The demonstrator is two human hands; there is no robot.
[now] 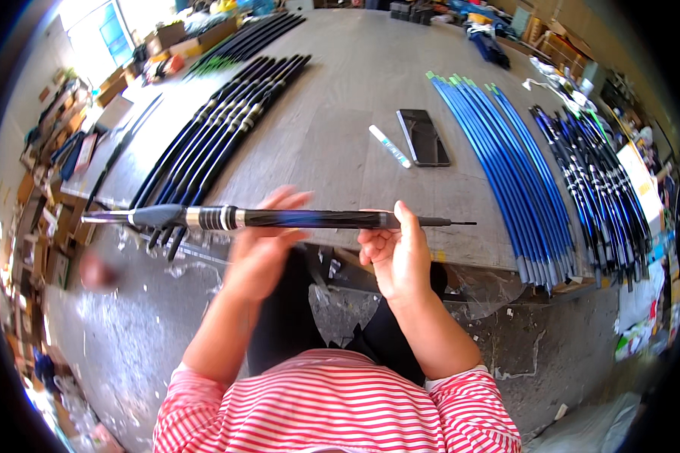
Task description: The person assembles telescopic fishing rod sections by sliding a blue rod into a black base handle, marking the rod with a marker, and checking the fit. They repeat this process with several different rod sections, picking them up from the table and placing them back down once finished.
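A dark fishing rod section (310,218) with a blue sheen lies level across my body, above the table's near edge. Its grey reel seat and silver bands are toward the left, and a thin dark tip pokes out at the right. My right hand (402,257) is closed on the rod near that thin end, thumb up along it and fingers curled beneath. My left hand (263,245) is at the rod just right of the bands, with fingers showing above and below it. Motion smears those fingers, so their grip on the rod is unclear.
Several dark rods (219,124) lie side by side on the table (332,90) at left, with more black rods (253,38) beyond. A white marker pen (389,146) and a phone (423,137) lie mid-table. Blue rod blanks (499,166) and banded rods (593,181) lie at right.
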